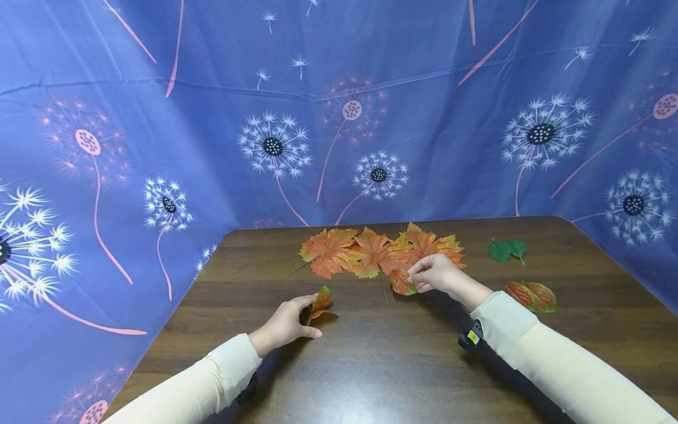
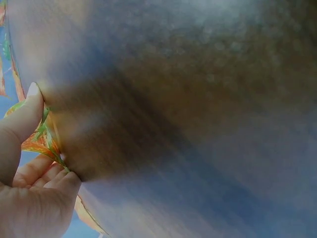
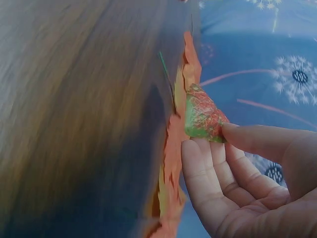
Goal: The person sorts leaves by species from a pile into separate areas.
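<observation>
My right hand pinches a red-and-green leaf between thumb and fingers, just in front of a row of orange maple leaves. In the right wrist view this leaf stands out past the fingertips. On the left of the table, my left hand has its thumb spread from its fingers, beside an orange-and-green leaf pair. One leaf of that pair stands up against the fingers; the other spreads low toward the right. The left wrist view shows the pair's green stem in the gap between thumb and fingers.
At the right of the brown wooden table lie a green leaf pair and, nearer, a red-green leaf pair. A blue dandelion-print cloth hangs behind the table and along its sides.
</observation>
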A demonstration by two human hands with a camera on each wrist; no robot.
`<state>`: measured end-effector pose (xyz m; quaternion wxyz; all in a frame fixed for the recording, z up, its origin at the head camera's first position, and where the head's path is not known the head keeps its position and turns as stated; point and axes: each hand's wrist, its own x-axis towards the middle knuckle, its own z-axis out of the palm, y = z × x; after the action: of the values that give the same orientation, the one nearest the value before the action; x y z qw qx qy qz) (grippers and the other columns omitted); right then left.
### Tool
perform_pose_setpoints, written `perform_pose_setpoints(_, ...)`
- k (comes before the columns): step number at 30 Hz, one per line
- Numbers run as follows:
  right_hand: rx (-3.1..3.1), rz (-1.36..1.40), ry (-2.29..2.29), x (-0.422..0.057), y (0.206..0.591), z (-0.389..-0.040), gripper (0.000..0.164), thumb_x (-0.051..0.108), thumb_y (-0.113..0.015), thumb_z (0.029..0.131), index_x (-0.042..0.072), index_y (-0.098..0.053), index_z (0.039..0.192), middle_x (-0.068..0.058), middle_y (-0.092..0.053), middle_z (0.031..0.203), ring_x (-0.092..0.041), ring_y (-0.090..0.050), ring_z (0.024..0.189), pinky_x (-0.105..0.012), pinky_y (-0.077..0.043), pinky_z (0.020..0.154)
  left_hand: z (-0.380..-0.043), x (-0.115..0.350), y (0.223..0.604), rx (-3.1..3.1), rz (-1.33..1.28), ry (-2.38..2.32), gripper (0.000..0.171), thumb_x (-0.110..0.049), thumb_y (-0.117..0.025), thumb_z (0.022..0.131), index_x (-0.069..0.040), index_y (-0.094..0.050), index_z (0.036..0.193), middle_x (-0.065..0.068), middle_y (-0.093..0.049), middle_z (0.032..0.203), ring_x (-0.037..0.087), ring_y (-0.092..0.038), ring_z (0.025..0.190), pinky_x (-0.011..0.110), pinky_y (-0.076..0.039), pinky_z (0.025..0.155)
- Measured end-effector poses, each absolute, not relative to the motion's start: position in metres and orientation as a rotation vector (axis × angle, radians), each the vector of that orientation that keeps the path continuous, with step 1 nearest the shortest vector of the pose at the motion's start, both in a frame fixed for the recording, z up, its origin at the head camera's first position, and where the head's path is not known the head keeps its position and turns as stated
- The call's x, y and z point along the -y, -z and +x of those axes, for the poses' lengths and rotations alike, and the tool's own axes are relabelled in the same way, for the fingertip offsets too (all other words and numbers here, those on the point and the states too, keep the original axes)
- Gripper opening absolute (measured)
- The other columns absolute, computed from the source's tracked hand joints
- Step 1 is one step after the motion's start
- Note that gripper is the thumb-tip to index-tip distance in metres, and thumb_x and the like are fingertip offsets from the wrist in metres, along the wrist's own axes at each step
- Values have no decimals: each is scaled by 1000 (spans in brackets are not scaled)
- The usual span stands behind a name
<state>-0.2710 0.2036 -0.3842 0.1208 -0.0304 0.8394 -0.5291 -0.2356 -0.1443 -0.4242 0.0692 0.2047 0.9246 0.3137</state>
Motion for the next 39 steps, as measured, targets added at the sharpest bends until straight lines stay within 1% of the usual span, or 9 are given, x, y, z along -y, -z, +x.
perform_pose_setpoints(4, -2468, -74, 1546, -219, 379, -268, 26, 4, -65, 89, -13, -62, 107, -14, -70, 94, -16, -67, 73, -34, -59, 73, -237, 144, 423, -2795, 627, -937, 79, -17, -85, 72, 4, -49, 139, 23, -49, 142, 40, -44, 133, 53, -36, 109)
perform_pose_setpoints(10, -2488, -34, 1561, -238, 375, -265, 28, 7, -67, 89, -12, -63, 109, -9, -69, 96, -17, -69, 77, -39, -59, 78, -236, 144, 423, -2783, 621, -929, 79, -19, -84, 73, 4, -48, 140, 23, -48, 143, 40, -43, 134, 53, -36, 109)
perform_pose_setpoints(15, -2491, -8, 1593, -251, 373, -265, 28, 7, -67, 89, -12, -62, 109, -3, -69, 87, -15, -68, 75, -38, -59, 76, -235, 144, 422, -2770, 610, -940, 79, -18, -84, 73, 3, -47, 140, 23, -47, 144, 40, -42, 134, 53, -36, 109)
perform_pose_setpoints(18, -2503, 10, 1586, -260, 371, -263, 31, 9, -68, 89, -13, -61, 110, -3, -69, 87, -14, -68, 75, -37, -59, 76, -234, 144, 422, -2768, 612, -944, 79, -18, -84, 73, 4, -47, 140, 23, -47, 144, 41, -42, 134, 53, -36, 109)
perform_pose_setpoints(24, -2529, 37, 1527, -283, 364, -257, 36, 13, -67, 91, -12, -59, 115, -4, -70, 93, -16, -70, 80, -39, -58, 80, -235, 144, 422, -2770, 630, -927, 79, -19, -84, 74, 4, -47, 140, 22, -47, 144, 40, -42, 134, 53, -36, 109)
perform_pose_setpoints(31, -2582, 60, 1454, -301, 354, -253, 41, 20, -65, 93, -10, -57, 120, -9, -70, 104, -18, -71, 86, -42, -57, 85, -235, 145, 419, -2765, 601, -917, 81, -20, -84, 74, 2, -46, 142, 22, -47, 145, 40, -41, 135, 54, -36, 109)
perform_pose_setpoints(39, -2588, 93, 1455, -315, 356, -248, 37, 13, -67, 92, -14, -58, 116, -6, -70, 93, -15, -70, 79, -37, -59, 77, -236, 145, 421, -2775, 626, -893, 81, -20, -84, 75, 3, -45, 142, 22, -47, 144, 41, -41, 135, 54, -35, 109)
